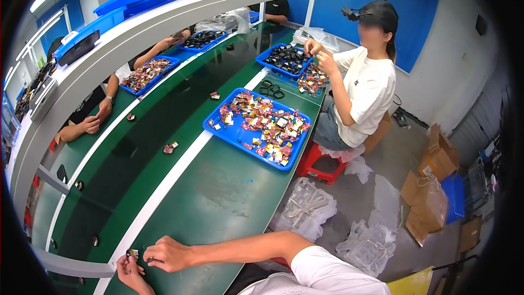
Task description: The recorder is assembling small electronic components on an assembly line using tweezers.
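At the lower left, over the green worktop [213,186], my left hand [132,276] pinches a small electronic part [132,253] with a pale and yellowish piece on it. My right hand [169,254] is close beside it, fingers closed around a small dark thing [150,260], too small to name. The two hands are almost touching, near the white strip [158,195] along the conveyor belt. Further off on the worktop, a blue tray [218,134] holds many small parts [275,125] with red wires and white and yellow pieces.
Several loose parts lie on the dark green belt [136,150]. Across it, a co-worker's hands [98,117] rest near another blue tray [143,92]. A person in a white shirt [368,82] works on the right beside black parts [286,57]. A curved white shelf [164,22] overhangs the left.
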Available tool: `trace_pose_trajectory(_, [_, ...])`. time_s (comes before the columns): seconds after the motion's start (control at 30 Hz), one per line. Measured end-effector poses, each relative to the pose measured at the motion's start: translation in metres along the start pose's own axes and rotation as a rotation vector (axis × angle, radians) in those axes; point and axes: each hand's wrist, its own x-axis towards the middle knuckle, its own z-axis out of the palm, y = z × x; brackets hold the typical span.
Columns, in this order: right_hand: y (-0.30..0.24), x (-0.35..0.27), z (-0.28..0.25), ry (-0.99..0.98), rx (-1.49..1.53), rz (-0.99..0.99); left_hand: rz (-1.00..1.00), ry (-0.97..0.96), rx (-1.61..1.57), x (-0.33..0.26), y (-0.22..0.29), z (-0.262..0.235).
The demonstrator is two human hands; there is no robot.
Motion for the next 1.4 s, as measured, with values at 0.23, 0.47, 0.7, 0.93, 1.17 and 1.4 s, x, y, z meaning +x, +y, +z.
trace_pose_trajectory(0.23, [-0.002,0.001,0.002,0.007,0.009,-0.009,0.013,0.007,0.038,-0.005,0.009,0.000])
trace_pose_trajectory(0.47, [-0.001,0.000,0.003,-0.008,0.016,-0.004,0.035,-0.006,0.028,-0.004,0.001,-0.003])
trace_pose_trajectory(0.7, [-0.002,0.000,0.001,-0.026,0.007,0.012,0.052,-0.016,0.025,-0.004,0.003,-0.001])
trace_pose_trajectory(0.93, [-0.002,0.000,0.003,-0.018,0.011,0.005,0.056,0.002,0.013,-0.005,0.002,-0.002])
trace_pose_trajectory(1.17, [-0.002,0.001,0.003,-0.031,0.019,0.009,0.060,0.000,0.046,-0.003,-0.002,-0.006])
trace_pose_trajectory(1.4, [-0.004,0.001,0.001,-0.027,0.012,0.009,0.061,-0.010,0.027,-0.002,-0.004,-0.005])
